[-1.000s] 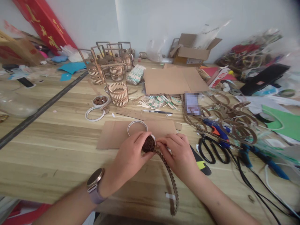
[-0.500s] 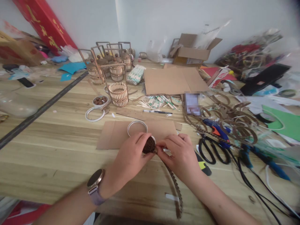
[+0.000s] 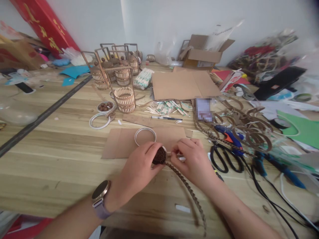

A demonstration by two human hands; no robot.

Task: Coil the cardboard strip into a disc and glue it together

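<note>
Fingers of my left hand wrap round a small dark brown coil with a pale rim. From the coil's lower right a braided brown strip runs down toward the table's front edge. Just right of the coil, my right hand is pinched together; a thin pale piece seems to lie between its fingertips and the coil, too small to make out. Behind my left hand a white ring rests on a flat cardboard piece.
Black-handled scissors, a blue glue gun and cables lie to the right, near brown strips. Small slatted baskets stand at the back left, beside a dish of brown balls. A pen lies behind the cardboard.
My right hand has moved slightly away from the coil and off the braided strip. The strip now hangs further to the right. My left hand still holds the coil.
</note>
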